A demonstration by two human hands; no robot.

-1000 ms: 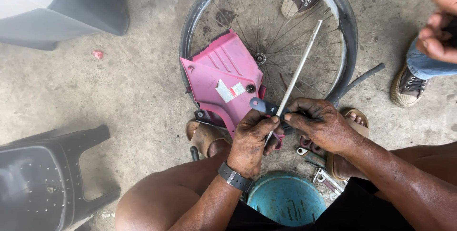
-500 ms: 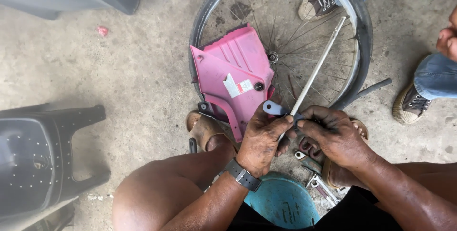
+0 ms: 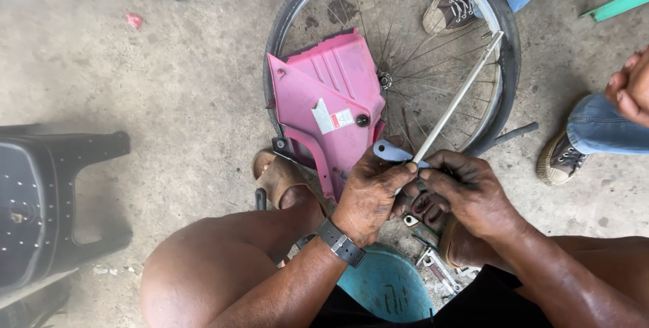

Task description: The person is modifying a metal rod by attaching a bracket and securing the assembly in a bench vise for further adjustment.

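My left hand, greasy and with a dark watch on the wrist, grips a small grey metal bracket at the near end of a long silver rod. My right hand is closed around the same end of the rod, right beside the left hand. The rod slants up and to the right over a spoked bicycle wheel lying on the concrete. A pink plastic cover panel rests on the wheel's left side, just beyond my left hand.
Wrenches and small tools lie by my sandalled feet, beside a blue stool seat. A black plastic stool stands at left. Another person's shoes and jeans are at the top and right.
The view has shifted, so the wheel, panel and my hands sit further right in frame. Both hands keep their hold on the rod's near end and the bracket.
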